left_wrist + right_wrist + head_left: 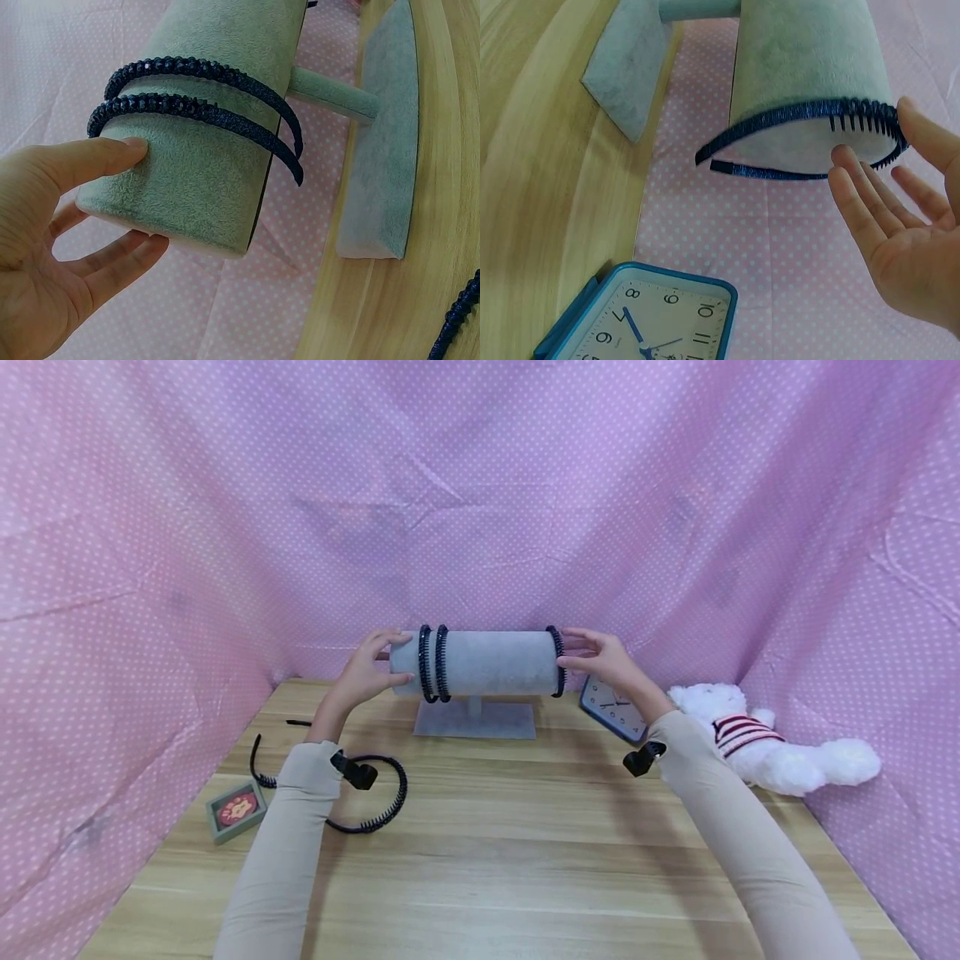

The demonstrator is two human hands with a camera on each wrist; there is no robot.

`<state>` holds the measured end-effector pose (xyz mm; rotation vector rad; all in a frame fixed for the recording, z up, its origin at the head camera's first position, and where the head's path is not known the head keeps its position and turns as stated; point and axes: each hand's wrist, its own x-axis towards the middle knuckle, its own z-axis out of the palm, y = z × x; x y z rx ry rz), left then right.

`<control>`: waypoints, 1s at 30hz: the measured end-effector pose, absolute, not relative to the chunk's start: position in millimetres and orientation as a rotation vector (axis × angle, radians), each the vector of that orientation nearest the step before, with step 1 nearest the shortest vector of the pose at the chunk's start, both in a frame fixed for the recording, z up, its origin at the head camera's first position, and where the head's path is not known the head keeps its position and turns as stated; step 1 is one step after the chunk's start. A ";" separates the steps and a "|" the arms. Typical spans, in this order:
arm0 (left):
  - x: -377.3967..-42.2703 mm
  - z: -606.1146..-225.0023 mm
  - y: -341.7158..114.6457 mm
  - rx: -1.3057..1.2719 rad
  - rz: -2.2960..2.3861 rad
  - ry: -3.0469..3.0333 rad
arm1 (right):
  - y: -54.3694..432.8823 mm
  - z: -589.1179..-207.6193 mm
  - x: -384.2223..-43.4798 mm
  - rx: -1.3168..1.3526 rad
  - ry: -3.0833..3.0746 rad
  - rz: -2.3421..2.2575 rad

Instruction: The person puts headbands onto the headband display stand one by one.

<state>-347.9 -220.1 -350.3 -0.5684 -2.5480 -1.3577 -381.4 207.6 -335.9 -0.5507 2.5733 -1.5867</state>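
Note:
A grey plush headband stand (498,664) has a horizontal roll on a short post and flat base. Two dark beaded headbands (432,662) sit side by side near the roll's left end. My left hand (367,672) holds that end, its thumb (131,146) resting on the plush beside the bands. At the right end, a dark toothed headband (795,114) goes around the roll's rim, its tips sticking out below. My right hand (603,656) is beside it; the thumb touches the band while the other fingers (862,202) spread loosely near the roll's end face.
Another dark headband (401,793) lies on the wooden table (525,877), with a further one (258,768) partly behind my left forearm. A small green frame (236,810) is at left. A blue clock (615,706) and white plush toy (765,743) are at right. Pink dotted cloth (480,485) hangs behind.

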 end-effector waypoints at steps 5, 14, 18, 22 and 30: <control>-348.8 -351.6 -220.3 -0.567 -1.357 -2.549 | 210.6 -335.2 -388.1 -0.626 2.541 -1.562; -347.8 -351.4 -220.2 -0.563 -1.365 -2.549 | 211.3 -334.0 -393.6 -0.632 2.515 -1.532; -347.7 -351.1 -220.4 -0.568 -1.371 -2.549 | 209.7 -332.9 -394.5 -0.615 2.477 -1.549; -347.7 -351.5 -220.1 -0.568 -1.364 -2.547 | 209.4 -334.4 -396.7 -0.601 2.462 -1.574; -348.2 -351.5 -218.2 -0.554 -1.362 -2.551 | 210.2 -335.7 -399.0 -0.628 2.464 -1.529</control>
